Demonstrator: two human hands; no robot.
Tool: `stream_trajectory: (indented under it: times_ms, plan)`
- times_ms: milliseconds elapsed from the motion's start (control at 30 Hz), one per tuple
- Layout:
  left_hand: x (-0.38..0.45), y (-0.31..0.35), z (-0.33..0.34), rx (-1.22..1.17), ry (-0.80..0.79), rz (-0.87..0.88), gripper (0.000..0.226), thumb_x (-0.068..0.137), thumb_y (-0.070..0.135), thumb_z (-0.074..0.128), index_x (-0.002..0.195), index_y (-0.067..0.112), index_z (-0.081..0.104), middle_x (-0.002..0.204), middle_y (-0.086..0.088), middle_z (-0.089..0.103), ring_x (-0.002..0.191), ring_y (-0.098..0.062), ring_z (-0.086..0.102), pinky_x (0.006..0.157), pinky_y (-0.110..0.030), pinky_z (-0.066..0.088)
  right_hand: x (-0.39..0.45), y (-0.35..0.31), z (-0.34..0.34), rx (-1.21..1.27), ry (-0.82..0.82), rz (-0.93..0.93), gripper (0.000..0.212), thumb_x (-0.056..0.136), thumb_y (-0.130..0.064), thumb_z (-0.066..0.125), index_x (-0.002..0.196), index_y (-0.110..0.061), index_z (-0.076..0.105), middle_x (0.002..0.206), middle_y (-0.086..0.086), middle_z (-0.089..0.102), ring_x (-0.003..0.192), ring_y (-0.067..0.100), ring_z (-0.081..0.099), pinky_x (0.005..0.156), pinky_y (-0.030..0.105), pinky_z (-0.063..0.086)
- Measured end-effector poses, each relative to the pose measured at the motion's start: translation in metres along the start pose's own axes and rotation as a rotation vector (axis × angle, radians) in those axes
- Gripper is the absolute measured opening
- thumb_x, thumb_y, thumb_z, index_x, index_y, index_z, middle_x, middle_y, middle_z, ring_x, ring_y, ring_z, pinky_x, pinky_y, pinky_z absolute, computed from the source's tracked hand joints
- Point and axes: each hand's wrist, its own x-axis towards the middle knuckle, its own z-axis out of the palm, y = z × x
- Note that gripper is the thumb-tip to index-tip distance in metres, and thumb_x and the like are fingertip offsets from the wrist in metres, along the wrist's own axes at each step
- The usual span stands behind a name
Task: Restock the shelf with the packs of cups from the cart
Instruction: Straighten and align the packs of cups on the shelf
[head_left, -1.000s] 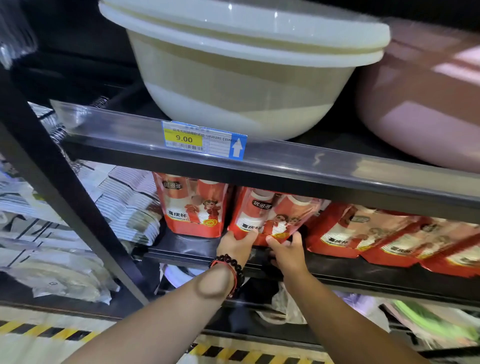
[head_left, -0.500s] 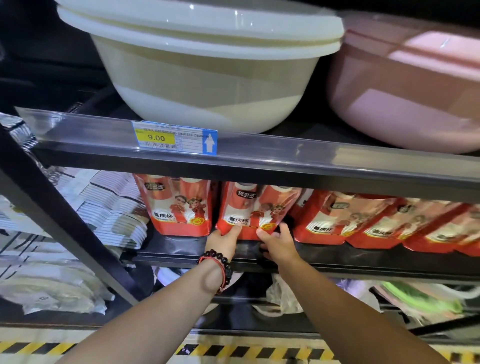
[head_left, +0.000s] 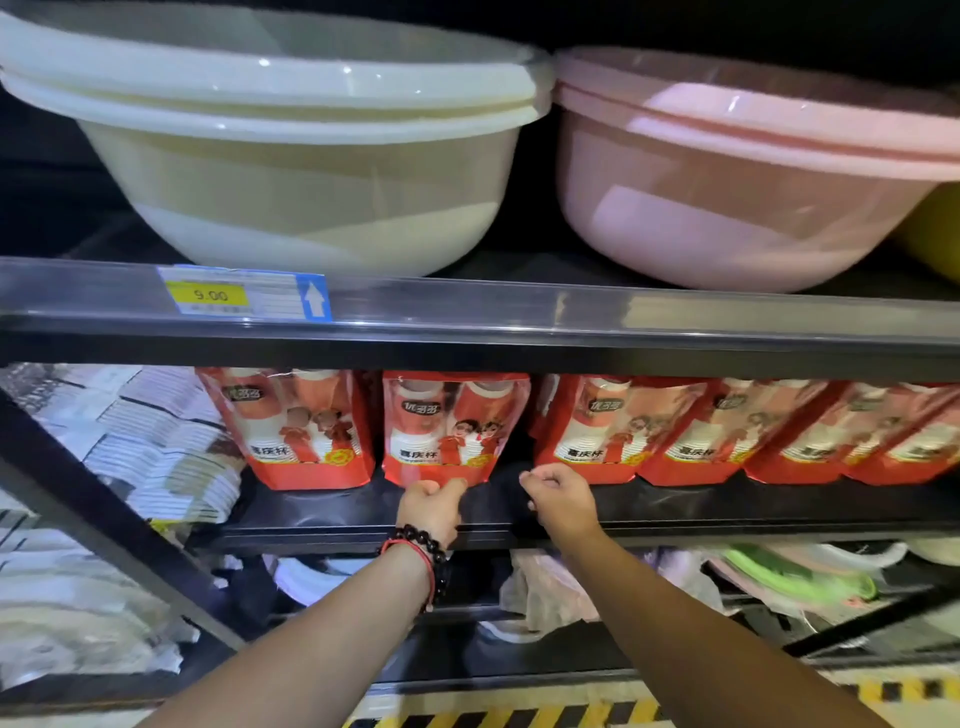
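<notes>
Red packs of cups stand in a row on the black middle shelf (head_left: 332, 512). The middle pack (head_left: 449, 426) stands upright, and my left hand (head_left: 431, 506), with a bead bracelet at the wrist, pinches its bottom edge. My right hand (head_left: 558, 496) is curled just right of that pack, in front of the shelf and apart from it, holding nothing. One more pack (head_left: 291, 426) stands to the left and several packs (head_left: 727, 431) lean in a row to the right. The cart is out of view.
A cream basin (head_left: 291, 156) and a pink basin (head_left: 743, 171) sit on the shelf above, behind a price rail with a 9.00 tag (head_left: 244, 293). White packaged goods (head_left: 156, 447) fill the left side. A black diagonal strut (head_left: 104, 525) crosses below left. Bagged items lie on the lower shelf.
The middle pack has been set upright from a lean. My right hand has let go of it and drawn back to the right; my left hand stays at its bottom edge. The view shifted left.
</notes>
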Motion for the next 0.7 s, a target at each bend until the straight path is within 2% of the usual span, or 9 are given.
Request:
stream_trajectory:
  times_ms: [67, 133, 167, 233, 300, 433, 467, 567, 700]
  plan:
    - [-0.006, -0.004, 0.016, 0.093, -0.057, 0.035, 0.039, 0.081, 0.021, 0.068, 0.064, 0.023, 0.032, 0.044, 0.007, 0.030, 0.039, -0.015, 0.032, 0.040, -0.018, 0.024, 0.004, 0.006, -0.022, -0.138, 0.049, -0.047, 0.019, 0.087, -0.018, 0.070, 0.070, -0.022, 0.062, 0.070, -0.004, 0.063, 0.075, 0.018, 0.058, 0.067, 0.027, 0.042]
    - [-0.010, -0.003, 0.031, 0.212, -0.087, 0.052, 0.036, 0.075, 0.025, 0.067, 0.062, 0.022, 0.035, 0.047, 0.006, 0.034, 0.050, -0.018, 0.039, 0.041, -0.032, 0.036, 0.007, 0.010, -0.040, -0.289, 0.020, -0.077, 0.017, 0.085, -0.020, 0.067, 0.070, -0.025, 0.061, 0.081, -0.003, 0.066, 0.084, 0.019, 0.060, 0.070, 0.027, 0.046]
    - [-0.011, -0.003, 0.037, 0.251, -0.084, 0.053, 0.030, 0.075, 0.027, 0.067, 0.064, 0.020, 0.040, 0.054, 0.002, 0.038, 0.060, -0.020, 0.044, 0.051, -0.042, 0.045, 0.010, 0.012, -0.049, -0.401, -0.014, -0.115, 0.015, 0.085, -0.023, 0.066, 0.072, -0.027, 0.060, 0.090, 0.000, 0.065, 0.092, 0.022, 0.059, 0.077, 0.031, 0.047]
    - [-0.010, -0.004, 0.047, 0.278, -0.062, 0.054, 0.018, 0.074, 0.027, 0.067, 0.072, 0.017, 0.051, 0.065, -0.004, 0.048, 0.072, -0.023, 0.049, 0.067, -0.041, 0.045, 0.020, 0.014, -0.065, -0.710, -0.069, -0.173, 0.001, 0.085, -0.030, 0.062, 0.085, -0.031, 0.062, 0.106, 0.001, 0.060, 0.109, 0.025, 0.052, 0.093, 0.036, 0.045]
    - [-0.006, -0.005, 0.054, 0.290, -0.044, 0.067, 0.014, 0.075, 0.024, 0.067, 0.076, 0.017, 0.055, 0.068, -0.006, 0.053, 0.072, -0.024, 0.053, 0.072, -0.035, 0.043, 0.030, 0.016, -0.079, -0.925, -0.095, -0.231, 0.023, 0.088, -0.039, 0.059, 0.109, -0.033, 0.065, 0.116, -0.001, 0.056, 0.119, 0.024, 0.046, 0.101, 0.037, 0.040]
    - [0.001, -0.004, 0.058, 0.335, 0.045, 0.110, 0.015, 0.079, 0.020, 0.066, 0.069, 0.020, 0.054, 0.064, 0.001, 0.055, 0.067, -0.023, 0.054, 0.067, -0.029, 0.042, 0.039, 0.023, -0.089, -1.062, -0.109, -0.389, 0.042, 0.087, -0.047, 0.057, 0.127, -0.037, 0.057, 0.117, -0.003, 0.054, 0.117, 0.026, 0.044, 0.104, 0.038, 0.031]
    - [0.002, -0.004, 0.058, 0.352, 0.068, 0.113, 0.017, 0.080, 0.019, 0.065, 0.066, 0.021, 0.055, 0.063, 0.003, 0.055, 0.070, -0.023, 0.054, 0.068, -0.028, 0.043, 0.040, 0.024, -0.090, -1.079, -0.126, -0.406, 0.043, 0.087, -0.048, 0.056, 0.128, -0.037, 0.055, 0.117, -0.003, 0.053, 0.116, 0.026, 0.044, 0.105, 0.038, 0.029]
    - [0.003, -0.005, 0.049, 0.333, 0.115, 0.121, 0.013, 0.077, 0.022, 0.064, 0.064, 0.021, 0.063, 0.066, 0.002, 0.063, 0.080, -0.027, 0.061, 0.083, -0.034, 0.050, 0.038, 0.026, -0.090, -1.090, -0.141, -0.440, 0.044, 0.087, -0.050, 0.053, 0.129, -0.036, 0.053, 0.115, -0.003, 0.050, 0.115, 0.025, 0.044, 0.108, 0.040, 0.027]
    - [0.006, -0.004, 0.041, 0.432, 0.155, 0.164, 0.019, 0.082, 0.017, 0.064, 0.063, 0.021, 0.067, 0.066, 0.003, 0.067, 0.081, -0.029, 0.066, 0.079, -0.031, 0.052, 0.040, 0.026, -0.095, -1.079, -0.190, -0.443, 0.045, 0.086, -0.050, 0.052, 0.129, -0.037, 0.050, 0.115, -0.004, 0.049, 0.117, 0.025, 0.042, 0.113, 0.043, 0.025]
